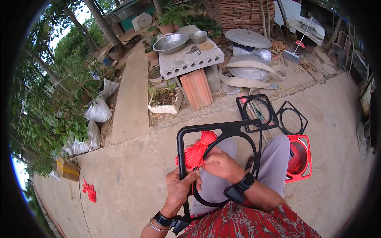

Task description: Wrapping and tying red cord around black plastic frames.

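Observation:
My left hand (180, 183) is closed round the side bar of a black square frame (222, 126) with a large round opening, its thumb on the front. The frame stands tilted over my lap. My right hand (223, 163) reaches in at the frame's opening, closed on a bundle of red cord (198, 152). The bundle is tied near its top and lies right beside the left bar of the frame. Some fingertips show behind the bundle; most are hidden. A red strand hangs by my left thumb.
Two more black frames (293, 119) lie on the concrete ahead right. A red square-rimmed container (307, 158) holding red cord is beside my right knee. Red scraps (89, 191) and a cardboard box (68, 169) lie left. Ahead, a concrete slab table (182, 59) carries metal bowls (171, 43).

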Demonstrator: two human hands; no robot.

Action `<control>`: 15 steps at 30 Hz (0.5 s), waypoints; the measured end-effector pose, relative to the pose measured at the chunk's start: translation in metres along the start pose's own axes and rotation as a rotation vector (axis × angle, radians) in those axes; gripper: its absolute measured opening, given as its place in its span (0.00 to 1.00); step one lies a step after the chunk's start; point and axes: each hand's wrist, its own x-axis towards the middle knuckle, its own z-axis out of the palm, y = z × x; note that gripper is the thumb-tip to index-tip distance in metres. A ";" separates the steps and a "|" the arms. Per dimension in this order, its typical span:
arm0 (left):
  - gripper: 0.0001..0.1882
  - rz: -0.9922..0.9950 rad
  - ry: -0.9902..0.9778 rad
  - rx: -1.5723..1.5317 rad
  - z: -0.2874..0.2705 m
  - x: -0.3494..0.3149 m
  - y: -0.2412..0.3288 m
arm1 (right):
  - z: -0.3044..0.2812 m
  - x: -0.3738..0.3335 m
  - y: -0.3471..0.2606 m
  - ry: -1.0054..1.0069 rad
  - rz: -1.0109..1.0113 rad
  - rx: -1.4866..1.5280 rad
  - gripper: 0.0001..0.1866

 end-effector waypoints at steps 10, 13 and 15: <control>0.03 0.019 -0.003 0.048 0.003 0.005 -0.003 | 0.021 0.002 0.006 0.297 -0.023 -0.026 0.13; 0.03 0.030 0.009 0.047 0.002 0.003 -0.004 | 0.025 0.001 0.008 0.341 -0.064 -0.110 0.15; 0.02 0.037 0.020 0.056 0.001 0.001 -0.003 | 0.033 -0.008 0.004 0.404 -0.027 -0.170 0.17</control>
